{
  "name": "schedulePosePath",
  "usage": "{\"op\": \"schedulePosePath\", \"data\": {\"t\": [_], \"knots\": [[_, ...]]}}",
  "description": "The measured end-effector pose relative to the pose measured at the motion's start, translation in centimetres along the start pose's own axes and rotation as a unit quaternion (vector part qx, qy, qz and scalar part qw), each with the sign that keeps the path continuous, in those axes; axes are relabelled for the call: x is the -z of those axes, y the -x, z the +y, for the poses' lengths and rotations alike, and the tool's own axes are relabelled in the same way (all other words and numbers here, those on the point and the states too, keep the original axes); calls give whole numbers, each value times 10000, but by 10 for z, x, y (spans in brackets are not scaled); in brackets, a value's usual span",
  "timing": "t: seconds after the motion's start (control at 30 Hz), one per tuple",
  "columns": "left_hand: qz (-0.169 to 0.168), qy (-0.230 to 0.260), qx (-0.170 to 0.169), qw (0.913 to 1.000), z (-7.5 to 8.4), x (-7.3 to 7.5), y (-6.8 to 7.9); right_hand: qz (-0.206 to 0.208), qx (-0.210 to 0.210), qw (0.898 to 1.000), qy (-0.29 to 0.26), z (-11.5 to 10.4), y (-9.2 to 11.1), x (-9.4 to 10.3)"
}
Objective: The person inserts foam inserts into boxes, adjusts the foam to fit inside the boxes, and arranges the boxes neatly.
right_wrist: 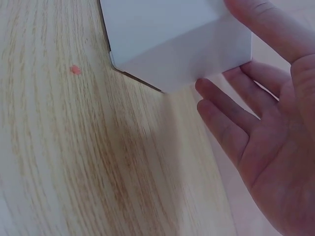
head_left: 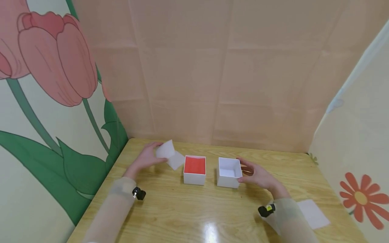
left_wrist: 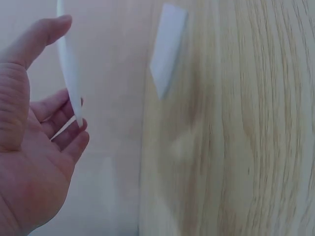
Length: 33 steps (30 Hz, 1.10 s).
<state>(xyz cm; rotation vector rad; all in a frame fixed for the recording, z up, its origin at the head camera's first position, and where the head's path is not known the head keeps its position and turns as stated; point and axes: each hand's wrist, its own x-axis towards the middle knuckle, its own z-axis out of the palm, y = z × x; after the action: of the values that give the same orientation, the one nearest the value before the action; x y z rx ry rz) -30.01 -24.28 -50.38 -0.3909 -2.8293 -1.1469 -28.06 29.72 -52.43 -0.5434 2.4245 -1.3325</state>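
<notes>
My left hand [head_left: 145, 158] pinches a thin white square sheet [head_left: 165, 149] between thumb and fingers, raised over the back left of the table. In the left wrist view that sheet [left_wrist: 69, 69] stands edge-on. Another white square sheet [head_left: 177, 160] lies below it, beside a white square box [head_left: 194, 179] with a flat red piece [head_left: 195, 165] in its opening. To the right is a second white box [head_left: 228, 182], open at the top, with a bare white inside. My right hand [head_left: 256, 174] grips this box by its right side, thumb at the near corner and fingers behind.
The wooden table [head_left: 182, 209] ends at a plain cloth backdrop [head_left: 222, 84], with printed flower cloths at both sides. A white sheet [head_left: 313, 213] lies at the right, partly under my right forearm. A small reddish speck [right_wrist: 75, 70] is on the wood near the gripped box.
</notes>
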Motion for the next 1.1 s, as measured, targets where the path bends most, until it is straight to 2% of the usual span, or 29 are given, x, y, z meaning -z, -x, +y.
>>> {"op": "schedulePosePath", "data": {"t": [0.23,0.47,0.6,0.83,1.1], "knots": [[-27,149,-138,9998,15,-5,5,49,73,10000,22,-2,-4,-4],[-46,585,-175,9981,25,-12,19,19,-52,10000,32,-2,-1,-8],[9,706,-175,9973,31,-14,22,71,-139,9999,15,-3,2,-9],[24,854,-352,9957,51,-18,20,8,-18,9999,149,-6,4,-7],[-85,944,-523,9941,70,-35,13,9,-43,10000,53,-7,1,-6]]}}
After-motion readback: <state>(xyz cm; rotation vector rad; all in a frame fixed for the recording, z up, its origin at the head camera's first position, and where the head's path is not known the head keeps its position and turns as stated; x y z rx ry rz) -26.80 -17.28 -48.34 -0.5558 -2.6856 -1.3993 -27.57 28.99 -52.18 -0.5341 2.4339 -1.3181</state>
